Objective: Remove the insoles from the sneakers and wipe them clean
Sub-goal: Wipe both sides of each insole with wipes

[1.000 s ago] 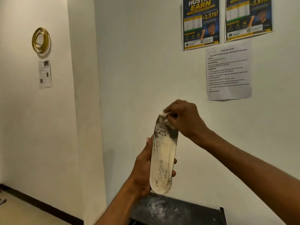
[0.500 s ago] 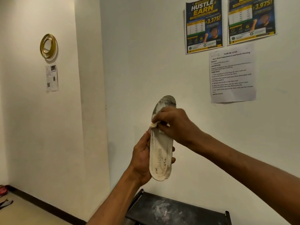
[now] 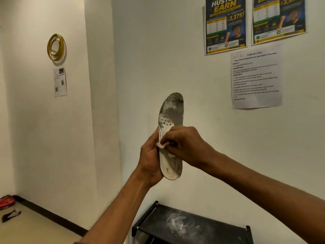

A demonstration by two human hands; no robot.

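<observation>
Insole, long and rounded at both ends, is held upright before a white wall, above a black rack. Its pale face is blotched with grey and dark grime, heaviest toward the upper end. The lower half is gripped by the left hand, fingers curled round its edge. A small white wad is pinched by the right hand and pressed against the insole's middle. The rack's matte top is smeared with whitish dust. Posters, a printed sheet and a gold ring are fixed to the wall.
</observation>
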